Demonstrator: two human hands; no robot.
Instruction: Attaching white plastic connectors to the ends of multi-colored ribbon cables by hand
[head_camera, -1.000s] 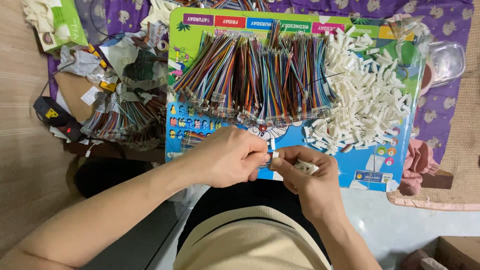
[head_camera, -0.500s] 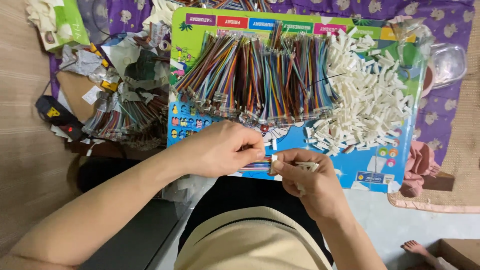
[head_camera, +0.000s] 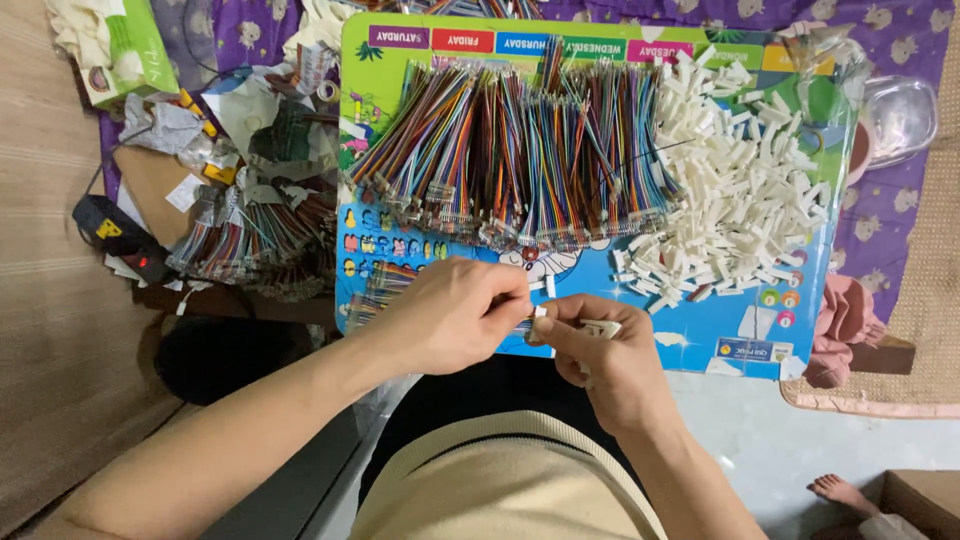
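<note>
A green tissue box (head_camera: 118, 50) lies at the far left, with crumpled paper scraps (head_camera: 235, 110) just right of it. Nearer, a black tool (head_camera: 118, 238) rests on the floor. A clear plastic tub (head_camera: 900, 118) sits at the far right on purple cloth (head_camera: 890, 230), pink fabric (head_camera: 845, 325) nearer. A bare foot (head_camera: 835, 492) shows near right.

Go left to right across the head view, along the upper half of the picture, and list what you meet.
Green tissue box → heap of scraps and wire bundles on the cloth → rows of multicoloured wire bundles on the colourful board → pile of white plastic connectors → clear plastic container.
</note>
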